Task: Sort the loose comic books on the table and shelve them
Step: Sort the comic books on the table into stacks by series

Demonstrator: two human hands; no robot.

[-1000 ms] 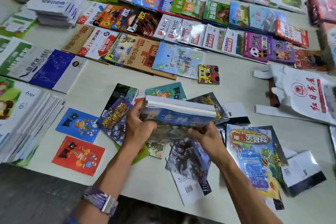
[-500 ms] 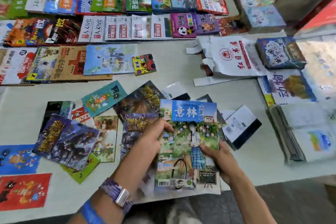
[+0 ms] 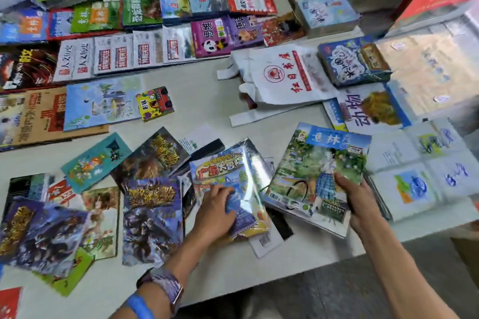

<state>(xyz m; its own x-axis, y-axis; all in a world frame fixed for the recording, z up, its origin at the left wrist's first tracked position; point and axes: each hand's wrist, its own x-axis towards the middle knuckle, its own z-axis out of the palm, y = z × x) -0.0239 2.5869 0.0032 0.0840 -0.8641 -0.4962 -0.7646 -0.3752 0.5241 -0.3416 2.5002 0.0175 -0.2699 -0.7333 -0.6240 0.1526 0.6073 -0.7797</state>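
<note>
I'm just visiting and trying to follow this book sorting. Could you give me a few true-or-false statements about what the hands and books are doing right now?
1. The right hand grips the girl-cover magazine. True.
2. The left hand is raised off the table. False: it rests on the plastic-wrapped comic.
3. A white plastic bag lies behind the loose comics. True.
4. The girl-cover magazine lies to the left of the plastic-wrapped comic. False: it is to its right.
5. The left wrist wears a watch. True.
</note>
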